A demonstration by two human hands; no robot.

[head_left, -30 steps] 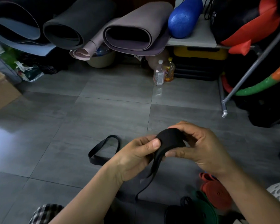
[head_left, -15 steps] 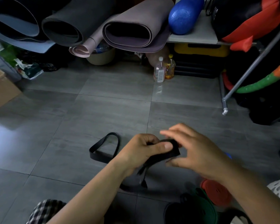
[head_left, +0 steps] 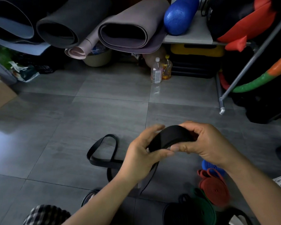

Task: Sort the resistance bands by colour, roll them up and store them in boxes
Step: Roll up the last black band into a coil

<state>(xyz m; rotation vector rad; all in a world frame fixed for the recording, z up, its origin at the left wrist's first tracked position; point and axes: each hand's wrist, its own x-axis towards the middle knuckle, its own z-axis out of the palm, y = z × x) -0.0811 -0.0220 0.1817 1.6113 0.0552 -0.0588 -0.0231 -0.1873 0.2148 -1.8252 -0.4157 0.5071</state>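
Note:
A black resistance band is partly rolled into a thick coil between both hands above the floor. My right hand grips the coil from the right, thumb underneath. My left hand holds its left side, fingers spread over the top. The band's loose tail hangs down to the floor and runs left into a flat loop. Rolled red, green and blue bands lie on the floor at the lower right.
A cardboard box stands at the left edge. Rolled yoga mats and a blue foam roller fill the shelf behind. Two bottles stand on the tiled floor. A metal rack leg reaches down at the right.
The coil has been turned another wrap and raised a little. My right hand went from open over the roll to gripping it; less loose tail hangs below.

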